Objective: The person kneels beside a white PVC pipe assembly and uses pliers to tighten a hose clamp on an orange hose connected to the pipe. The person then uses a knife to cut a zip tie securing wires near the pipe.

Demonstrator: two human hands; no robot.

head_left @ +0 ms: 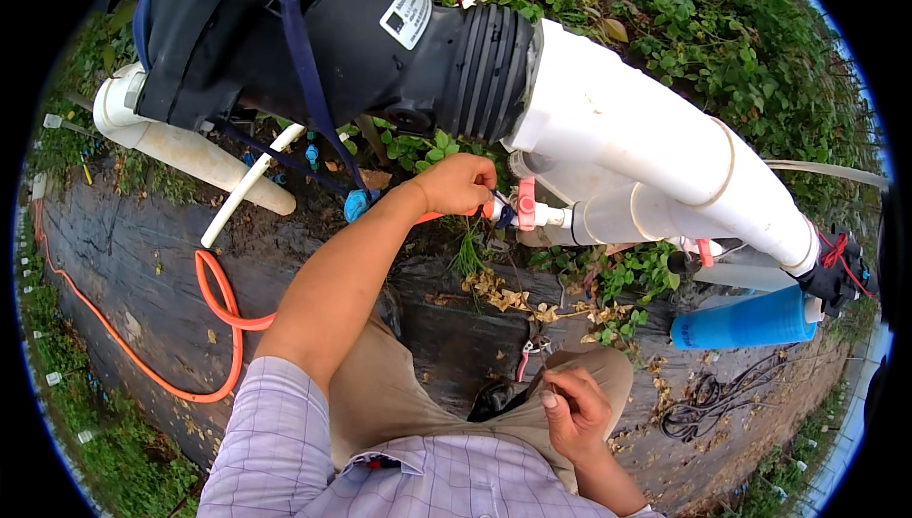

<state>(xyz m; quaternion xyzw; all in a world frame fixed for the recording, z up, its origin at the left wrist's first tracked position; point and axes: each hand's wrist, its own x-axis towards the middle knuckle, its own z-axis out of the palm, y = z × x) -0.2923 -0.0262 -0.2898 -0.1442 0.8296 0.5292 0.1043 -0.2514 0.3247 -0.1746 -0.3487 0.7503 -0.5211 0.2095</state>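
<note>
My left hand [461, 186] is closed in a pinch just above the end of an orange hose [486, 207]. A thin dark strip [503, 212] runs from its fingers to a wrap where the hose meets a white fitting. Beside that joint is a small valve with a pink-red handle [526, 203], leading into a white pipe. Over my right thigh, my right hand [578, 414] has its fingers curled with the thumb against them; whatever it may hold is too small to make out.
A big black filter-like housing [380, 43] joins a thick white pipe [627, 110] overhead. Red-handled pruning shears [524, 361] lie by my feet on black ground sheet [123, 281]. At right are a blue cylinder [746, 317] and coiled dark tubing [717, 404]. Leafy plants [760, 43] grow behind.
</note>
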